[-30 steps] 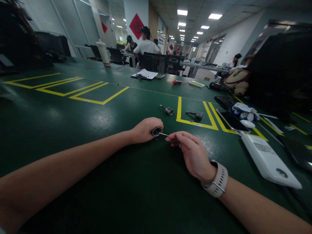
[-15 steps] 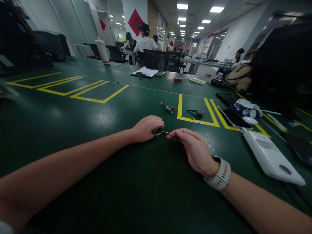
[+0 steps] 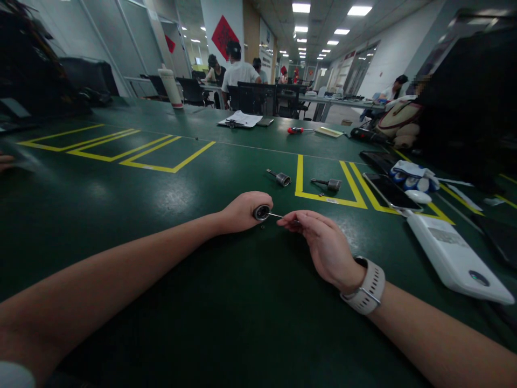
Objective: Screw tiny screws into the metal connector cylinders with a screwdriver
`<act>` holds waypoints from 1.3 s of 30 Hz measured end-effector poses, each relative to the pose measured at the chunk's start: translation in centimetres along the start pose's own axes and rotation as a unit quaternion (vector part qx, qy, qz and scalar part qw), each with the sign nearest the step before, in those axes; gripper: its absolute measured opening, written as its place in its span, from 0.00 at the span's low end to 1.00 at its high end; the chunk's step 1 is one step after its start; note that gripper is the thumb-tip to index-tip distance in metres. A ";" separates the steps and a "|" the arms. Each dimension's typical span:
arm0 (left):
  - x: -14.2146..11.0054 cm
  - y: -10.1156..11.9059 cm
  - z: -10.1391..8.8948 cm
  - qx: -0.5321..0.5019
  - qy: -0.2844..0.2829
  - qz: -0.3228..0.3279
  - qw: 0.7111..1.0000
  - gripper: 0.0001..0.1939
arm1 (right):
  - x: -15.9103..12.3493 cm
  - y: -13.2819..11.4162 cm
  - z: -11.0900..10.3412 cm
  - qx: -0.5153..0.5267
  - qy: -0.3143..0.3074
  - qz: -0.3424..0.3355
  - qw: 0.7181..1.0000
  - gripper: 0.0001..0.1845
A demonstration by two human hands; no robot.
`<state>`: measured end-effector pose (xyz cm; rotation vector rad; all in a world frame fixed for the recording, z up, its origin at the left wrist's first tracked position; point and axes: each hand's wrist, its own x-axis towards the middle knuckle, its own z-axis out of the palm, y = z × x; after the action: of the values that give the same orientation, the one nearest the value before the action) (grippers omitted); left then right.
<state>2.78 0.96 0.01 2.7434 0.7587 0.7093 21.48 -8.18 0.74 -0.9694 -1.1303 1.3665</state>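
Observation:
My left hand (image 3: 241,212) rests on the green table (image 3: 121,205), fingers wrapped round a short metal cylinder (image 3: 261,212) whose open end faces right. My right hand (image 3: 319,245), with a pale watch on its wrist, pinches a thin metal rod (image 3: 276,216) whose tip reaches into the cylinder's mouth. A tiny dark part (image 3: 262,226) lies on the table just below the cylinder. Two similar cylinders with stems lie farther back: one (image 3: 279,177) left of a yellow line, one (image 3: 330,184) inside the yellow box.
At the right lie a phone (image 3: 391,191), a white flat device (image 3: 456,261), blue-and-white gloves (image 3: 412,178) and a white mouse-like object (image 3: 418,196). Papers (image 3: 240,119) and a red screwdriver (image 3: 295,130) sit far back. Other people sit at distant desks.
My right hand drew the rod slightly right and then back; the rod shows a little longer between the hands now. The camera shifted slightly. My left hand stays put.

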 end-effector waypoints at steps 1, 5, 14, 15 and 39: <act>0.0 0.0 0.0 -0.003 0.001 0.001 1.000 0.03 | 0.0 0.0 0.0 0.005 0.000 -0.001 1.000 0.11; 0.1 -0.1 0.1 0.003 -0.005 0.002 1.000 0.03 | -0.2 0.0 0.2 -0.009 0.007 -0.013 1.000 0.11; 0.1 0.1 0.1 0.029 -0.015 -0.011 0.999 0.04 | -0.2 -0.1 0.1 -0.006 -0.026 0.012 1.000 0.10; 0.1 0.1 0.1 0.034 -0.014 -0.013 0.999 0.04 | -0.2 -0.1 0.0 -0.008 -0.032 0.013 0.999 0.10; 0.0 0.2 -0.1 0.039 -0.012 0.042 0.998 0.05 | -0.1 0.2 -0.1 0.024 -0.017 0.000 1.000 0.11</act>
<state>2.85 0.84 0.13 2.8644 0.6821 0.6743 21.51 -8.22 0.55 -0.9147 -1.1175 1.4076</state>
